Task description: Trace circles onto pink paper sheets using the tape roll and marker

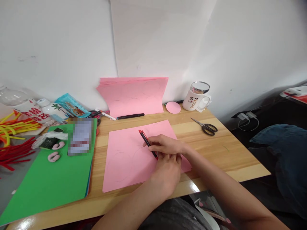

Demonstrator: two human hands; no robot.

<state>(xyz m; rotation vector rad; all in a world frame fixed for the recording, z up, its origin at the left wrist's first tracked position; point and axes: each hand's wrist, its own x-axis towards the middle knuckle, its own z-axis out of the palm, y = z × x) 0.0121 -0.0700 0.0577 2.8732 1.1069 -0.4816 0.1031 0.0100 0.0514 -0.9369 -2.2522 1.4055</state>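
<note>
Pink paper (120,164) is lying on the tabletop (230,140) left of the scissors (208,129), while the right hand (165,143) is gripping a pen (145,139) and the left hand (169,172) is resting nearer, its grip impossible to tell.

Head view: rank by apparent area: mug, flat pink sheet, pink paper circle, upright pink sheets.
1. flat pink sheet, largest though partly covered
2. upright pink sheets
3. mug
4. pink paper circle, clearly smallest
</note>
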